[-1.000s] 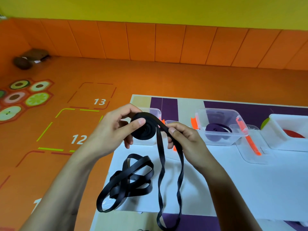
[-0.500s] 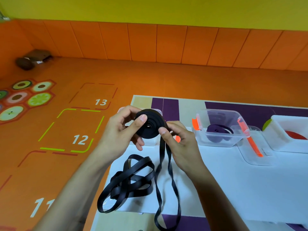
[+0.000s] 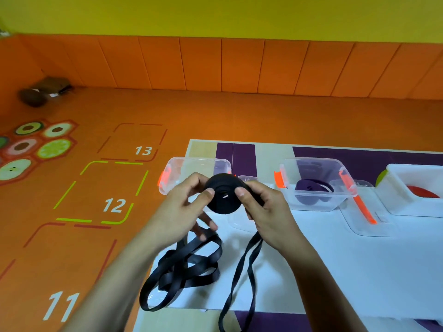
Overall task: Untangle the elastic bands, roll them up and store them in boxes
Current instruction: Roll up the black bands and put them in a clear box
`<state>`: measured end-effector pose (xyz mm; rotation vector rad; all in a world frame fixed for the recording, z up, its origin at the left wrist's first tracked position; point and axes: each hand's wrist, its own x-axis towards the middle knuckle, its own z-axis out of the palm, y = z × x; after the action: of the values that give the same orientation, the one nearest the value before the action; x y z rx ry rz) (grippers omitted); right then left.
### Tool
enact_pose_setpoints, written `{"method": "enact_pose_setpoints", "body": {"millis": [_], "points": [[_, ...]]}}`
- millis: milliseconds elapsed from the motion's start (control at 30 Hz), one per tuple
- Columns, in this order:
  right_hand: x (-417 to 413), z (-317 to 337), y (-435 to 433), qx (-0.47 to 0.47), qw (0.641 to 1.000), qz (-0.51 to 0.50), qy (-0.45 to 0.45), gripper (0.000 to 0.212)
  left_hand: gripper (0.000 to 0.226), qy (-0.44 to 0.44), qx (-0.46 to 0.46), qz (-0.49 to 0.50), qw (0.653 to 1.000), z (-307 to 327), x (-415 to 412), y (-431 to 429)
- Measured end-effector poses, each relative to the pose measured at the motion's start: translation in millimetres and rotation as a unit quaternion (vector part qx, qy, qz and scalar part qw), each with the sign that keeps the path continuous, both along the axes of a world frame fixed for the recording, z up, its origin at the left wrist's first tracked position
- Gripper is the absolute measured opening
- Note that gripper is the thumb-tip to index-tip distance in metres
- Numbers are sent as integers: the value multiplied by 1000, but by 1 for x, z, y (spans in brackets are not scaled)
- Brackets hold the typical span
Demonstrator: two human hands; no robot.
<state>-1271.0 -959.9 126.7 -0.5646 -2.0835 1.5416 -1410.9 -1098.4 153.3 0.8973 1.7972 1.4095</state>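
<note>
Two bare hands are working a black elastic band [image 3: 184,267] whose loose, floppy loops are lying tangled on the white table [image 3: 335,271] nearest the camera. Just above, the left hand [image 3: 182,212] and right hand [image 3: 263,207] are both pinching the flat faces of the wound black roll [image 3: 224,196], thumbs near its centre. Soft and springy, it is likely needing face-and-rim pressure to avoid uncoiling. Beyond, an empty clear box [image 3: 191,171] is waiting; another box [image 3: 314,185] is holding a purple roll [image 3: 311,188].

I see an orange floor mat [image 3: 215,116] with numbered squares 11, 12, 13 and fruit-slice hexagons [image 3: 36,144], orange wall panels [image 3: 239,63], and a dark object [image 3: 43,92] in the corner.
</note>
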Motion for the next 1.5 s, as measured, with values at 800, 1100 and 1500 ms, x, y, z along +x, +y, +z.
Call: {"method": "enact_pose_setpoints", "body": {"millis": [800, 1100, 1500], "points": [[8, 16, 25, -61, 995, 84, 4, 19, 20, 87, 80, -55, 991, -1, -15, -1], [10, 21, 25, -22, 998, -9, 62, 4, 28, 37, 104, -38, 993, 2, -21, -1], [12, 17, 20, -61, 995, -10, 76, 10, 26, 24, 103, -11, 994, 6, -14, 4]]}}
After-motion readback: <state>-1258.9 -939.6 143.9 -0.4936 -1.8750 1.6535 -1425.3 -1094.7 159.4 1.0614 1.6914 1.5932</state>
